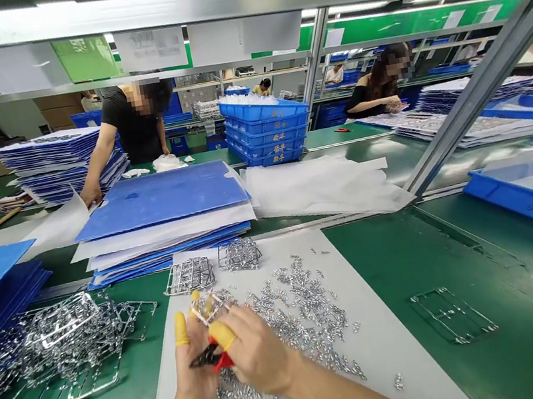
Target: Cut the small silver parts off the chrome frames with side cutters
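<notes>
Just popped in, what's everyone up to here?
The left hand holds a small silvery frame, while the right hand grips red-handled cutters just below it. Loose shiny pieces lie scattered on the white sheet underneath, and a tangled heap of frames sits to the left. Across the bench, a person in black has a hand on some thin white sheets.

Silvery openwork frame [209, 307], tilted above the pale sheet [399, 367], with dark-nosed, red-handled cutters [212, 356] nearby.
</notes>
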Demonstrator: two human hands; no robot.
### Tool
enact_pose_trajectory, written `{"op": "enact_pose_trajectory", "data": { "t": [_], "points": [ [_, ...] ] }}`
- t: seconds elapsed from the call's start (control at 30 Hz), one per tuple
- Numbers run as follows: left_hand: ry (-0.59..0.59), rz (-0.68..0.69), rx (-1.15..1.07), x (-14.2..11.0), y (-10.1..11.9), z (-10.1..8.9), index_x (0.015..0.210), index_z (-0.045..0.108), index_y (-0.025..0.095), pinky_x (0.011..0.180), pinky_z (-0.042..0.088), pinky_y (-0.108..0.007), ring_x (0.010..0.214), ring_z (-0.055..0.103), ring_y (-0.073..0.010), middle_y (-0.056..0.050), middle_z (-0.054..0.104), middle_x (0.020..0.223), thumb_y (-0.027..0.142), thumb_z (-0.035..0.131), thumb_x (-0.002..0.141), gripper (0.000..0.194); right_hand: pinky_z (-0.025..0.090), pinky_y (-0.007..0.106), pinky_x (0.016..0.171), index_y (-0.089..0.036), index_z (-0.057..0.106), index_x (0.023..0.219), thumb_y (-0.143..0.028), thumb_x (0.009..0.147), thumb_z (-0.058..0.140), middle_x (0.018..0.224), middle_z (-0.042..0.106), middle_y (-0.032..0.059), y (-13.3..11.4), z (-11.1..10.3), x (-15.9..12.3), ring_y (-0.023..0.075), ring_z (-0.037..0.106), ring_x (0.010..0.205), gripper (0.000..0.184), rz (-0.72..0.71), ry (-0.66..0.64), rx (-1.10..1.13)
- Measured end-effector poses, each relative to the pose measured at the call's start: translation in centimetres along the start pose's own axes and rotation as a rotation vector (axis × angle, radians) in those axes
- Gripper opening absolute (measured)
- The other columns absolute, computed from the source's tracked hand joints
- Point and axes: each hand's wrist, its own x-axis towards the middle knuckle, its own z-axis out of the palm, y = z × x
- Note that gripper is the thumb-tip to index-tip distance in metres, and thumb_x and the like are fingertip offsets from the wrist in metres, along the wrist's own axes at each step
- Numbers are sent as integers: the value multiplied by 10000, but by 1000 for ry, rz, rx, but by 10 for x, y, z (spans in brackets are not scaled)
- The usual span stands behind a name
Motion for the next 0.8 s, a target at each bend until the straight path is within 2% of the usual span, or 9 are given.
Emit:
{"op": "enact_pose_trajectory", "data": {
  "t": [0.03, 0.1, 0.2, 0.3, 0.37, 0.47, 0.63, 0.8],
  "points": [
    [-52, -78, -49, 1, 2, -1, 1389, 462, 270, 1026, 400, -511, 1240, 519, -343, -131, 586, 1328, 606, 519, 830, 655, 457, 396, 833, -149, 597, 999, -105, 882, 411, 991, 637, 120, -4, 5, -1, 234, 564, 899, 224, -75, -28, -27],
    [-121, -140, -116, 3, 5, -3, 1405, 437, 255, 1015, 376, -574, 1216, 536, -375, -163, 595, 1312, 634, 486, 830, 690, 453, 407, 847, -142, 591, 1027, -94, 891, 392, 1066, 626, 143, -10, 13, -5, 244, 556, 957, 246, -157, -64, -47],
    [-107, -174, -165, 4, 11, -3, 1409, 433, 234, 1019, 355, -588, 1192, 554, -376, -170, 590, 1317, 618, 433, 860, 670, 451, 413, 877, -126, 569, 1097, -185, 860, 507, 1085, 619, 151, -12, 15, -9, 264, 541, 1018, 253, -165, -121, 25],
    [-60, -194, -171, 4, 15, -2, 1404, 455, 181, 1031, 369, -523, 1155, 584, -347, -167, 624, 1271, 548, 456, 868, 650, 448, 413, 907, -117, 547, 1164, -307, 798, 606, 1121, 609, 152, -7, 5, -8, 277, 533, 1056, 417, -13, -116, 106],
    [-59, -141, -173, 3, 15, 0, 1399, 471, 177, 1029, 385, -478, 1133, 599, -316, -147, 655, 1227, 465, 478, 869, 602, 447, 413, 904, -130, 565, 1146, -319, 811, 592, 1108, 619, 140, -2, -5, -2, 272, 545, 1037, 386, 164, -119, 70],
    [-72, -66, -151, 1, 11, 1, 1363, 520, 173, 1002, 419, -447, 1068, 631, -284, -128, 693, 1156, 414, 485, 880, 541, 460, 398, 849, -150, 616, 1052, -315, 839, 561, 985, 652, 107, 2, -18, 10, 260, 583, 934, 275, 354, -229, -45],
    [9, -24, -53, 2, 0, 4, 1256, 613, 147, 984, 438, -455, 1041, 644, -296, -129, 720, 1074, 585, 466, 872, 601, 474, 381, 796, -160, 645, 949, -370, 861, 523, 914, 668, 97, 0, -26, 23, 261, 609, 867, 259, 403, -373, -93],
    [71, 4, 40, 2, -2, 8, 1200, 651, 144, 1015, 413, -448, 1115, 613, -307, -128, 723, 1069, 602, 472, 861, 597, 476, 370, 788, -154, 653, 947, -372, 861, 525, 931, 678, 104, -3, -29, 27, 258, 623, 871, 267, 420, -412, -105]
  ]
}}
